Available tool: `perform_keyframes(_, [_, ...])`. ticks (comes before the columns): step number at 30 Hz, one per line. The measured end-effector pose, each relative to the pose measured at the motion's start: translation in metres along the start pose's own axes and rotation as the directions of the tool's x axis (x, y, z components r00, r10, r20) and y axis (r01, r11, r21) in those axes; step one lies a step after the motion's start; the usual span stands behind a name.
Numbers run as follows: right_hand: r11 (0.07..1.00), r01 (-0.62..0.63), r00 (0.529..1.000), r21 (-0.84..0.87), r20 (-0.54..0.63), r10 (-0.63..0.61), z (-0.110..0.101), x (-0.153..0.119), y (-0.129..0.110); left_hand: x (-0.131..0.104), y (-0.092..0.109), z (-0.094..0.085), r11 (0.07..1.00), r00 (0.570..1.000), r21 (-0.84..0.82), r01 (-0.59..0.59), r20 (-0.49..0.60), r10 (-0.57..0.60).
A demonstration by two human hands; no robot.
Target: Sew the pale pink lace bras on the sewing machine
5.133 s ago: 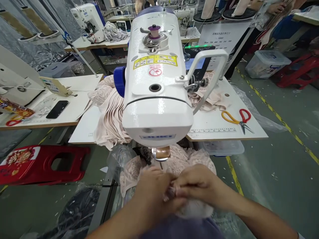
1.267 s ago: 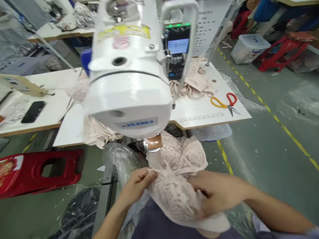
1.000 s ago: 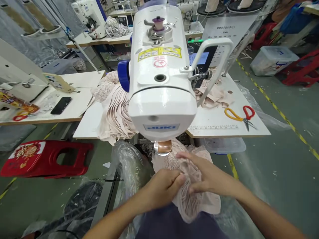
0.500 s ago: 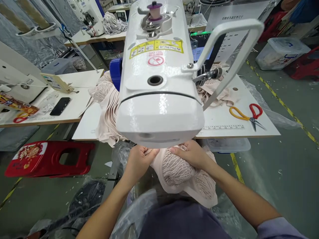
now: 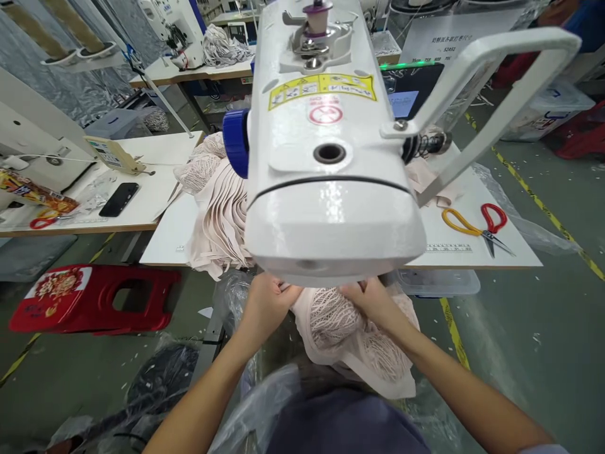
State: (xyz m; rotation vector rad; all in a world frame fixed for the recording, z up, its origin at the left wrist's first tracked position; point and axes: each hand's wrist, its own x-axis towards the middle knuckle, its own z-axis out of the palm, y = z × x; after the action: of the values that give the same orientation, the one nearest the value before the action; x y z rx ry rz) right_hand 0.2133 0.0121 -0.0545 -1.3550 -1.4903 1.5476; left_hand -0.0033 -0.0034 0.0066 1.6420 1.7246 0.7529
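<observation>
A pale pink lace bra (image 5: 333, 321) hangs off the near table edge, its two cups facing up. My left hand (image 5: 270, 304) pinches the edge of the bra at its left end. Higher on the fabric, my right hand (image 5: 371, 299) has its fingers closed on the bra's upper edge, partly under the machine head. Directly above both hands is the white sewing machine (image 5: 335, 221), which hides the needle area and some fingertips.
Stacked pink bra pieces (image 5: 220, 214) lie left of the machine. Orange-and-red-handled scissors (image 5: 482, 230) rest at the right, near a printed ruler (image 5: 449, 248). A black phone (image 5: 119, 199) lies on the left table, above a red stool (image 5: 94, 299). A clear plastic bin (image 5: 439, 282) sits under the table edge.
The view has shifted, so the machine appears larger and farther right. My right hand has moved up toward the machine head, its fingers now more curled on the bra. My left hand keeps its pinch.
</observation>
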Motion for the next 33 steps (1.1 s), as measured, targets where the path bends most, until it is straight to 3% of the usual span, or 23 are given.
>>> perform_keyframes(3, [0.993,-0.026,0.97,0.117,0.243,-0.003,0.0,-0.018,0.033,0.001,-0.004,-0.002,1.0,1.0,0.0,0.008,-0.019,-0.008])
perform_keyframes(5, [0.988,-0.099,0.901,0.12,0.431,0.038,-0.003,-0.032,0.047,0.001,-0.005,-0.004,1.0,0.999,-0.001,0.015,-0.037,-0.015])
perform_keyframes(7, [0.974,-0.204,0.844,0.096,0.521,0.125,-0.007,-0.045,0.054,0.001,-0.003,-0.006,1.0,0.999,0.0,0.026,-0.038,-0.026])
perform_keyframes(8, [0.965,-0.247,0.844,0.09,0.509,0.169,-0.008,-0.05,0.055,0.001,-0.002,-0.006,0.999,0.999,-0.003,0.032,-0.036,-0.032])
perform_keyframes(11, [0.948,-0.286,0.915,0.142,0.334,0.226,-0.012,-0.062,0.053,-0.001,0.002,-0.006,0.999,0.999,-0.035,0.042,-0.032,-0.043])
perform_keyframes(17, [0.944,-0.196,0.973,0.265,0.175,0.152,-0.017,-0.074,0.044,-0.002,-0.001,-0.004,0.999,0.998,-0.027,0.048,-0.039,-0.049])
perform_keyframes(20, [0.949,-0.156,0.985,0.275,0.121,0.127,-0.021,-0.08,0.038,-0.004,-0.007,-0.006,1.0,0.997,0.012,-0.006,-0.081,0.007])
perform_keyframes(23, [0.961,-0.112,0.991,0.254,0.099,0.09,-0.025,-0.085,0.031,-0.014,-0.011,-0.006,0.99,0.97,0.096,-0.107,-0.209,0.125])
perform_keyframes(26, [0.976,-0.045,0.994,0.211,0.108,0.022,-0.03,-0.087,0.018,-0.033,-0.005,-0.001,0.933,0.881,0.228,-0.278,-0.326,0.342])
perform_keyframes(28, [0.99,0.044,0.988,0.136,0.143,-0.063,-0.033,-0.088,0.004,-0.05,0.009,0.005,0.832,0.779,0.238,-0.5,-0.295,0.553])
perform_keyframes(31, [0.965,0.262,0.914,-0.001,0.322,-0.248,-0.033,-0.089,-0.025,-0.07,0.037,0.013,0.536,0.533,0.148,-0.831,-0.063,0.844])
perform_keyframes(32, [0.947,0.32,0.867,-0.033,0.414,-0.279,-0.032,-0.09,-0.036,-0.074,0.045,0.014,0.464,0.471,0.116,-0.878,0.048,0.881])
perform_keyframes(33, [0.931,0.36,0.81,-0.053,0.513,-0.284,-0.03,-0.091,-0.047,-0.076,0.05,0.016,0.439,0.447,0.085,-0.895,0.16,0.88])
